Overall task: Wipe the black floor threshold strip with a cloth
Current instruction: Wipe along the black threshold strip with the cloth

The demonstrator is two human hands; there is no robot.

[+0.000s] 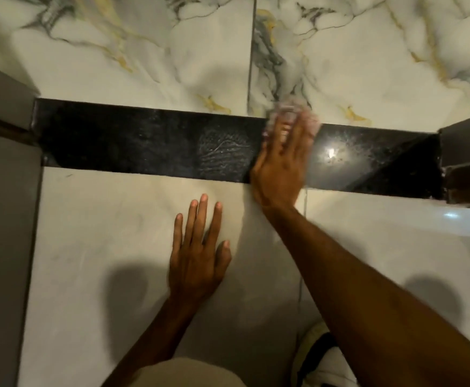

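Observation:
A glossy black threshold strip [144,146] runs left to right across the floor between two door jambs. My right hand [280,166] lies flat across the strip right of its middle, pressing a pale pinkish cloth [292,110] whose edge sticks out beyond the fingertips at the strip's far edge. The hand and cloth are blurred. Streaky wet marks show on the strip just left of the hand. My left hand [199,255] rests flat on the plain light tile in front of the strip, fingers spread, holding nothing.
White marble-patterned tiles [116,57] with grey and gold veins lie beyond the strip. A grey door frame [2,169] stands at the left, a dark jamb [468,157] at the right. A shoe [320,358] shows at the bottom.

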